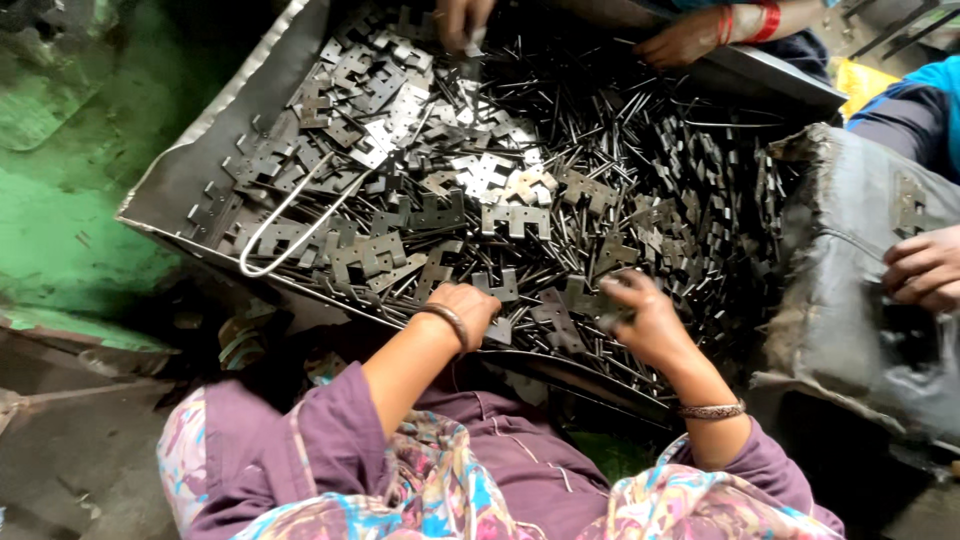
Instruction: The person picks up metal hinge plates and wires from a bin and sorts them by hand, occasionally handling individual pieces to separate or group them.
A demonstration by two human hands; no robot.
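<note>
A big metal tray [190,165] holds a heap of small notched metal plates [400,110] and thin metal pins [610,130]. My left hand [465,305], with a bangle on the wrist, rests closed at the tray's near rim among the plates; whether it holds one is hidden. My right hand [640,315] is closed around a small dark metal piece [607,320] over the pile near the front edge.
A bent wire loop [290,225] lies on the plates at the left. Other people's hands [690,35] reach in from the far side, and one more hand [925,270] rests on a dark sack [850,300] at the right. Green floor [60,200] lies to the left.
</note>
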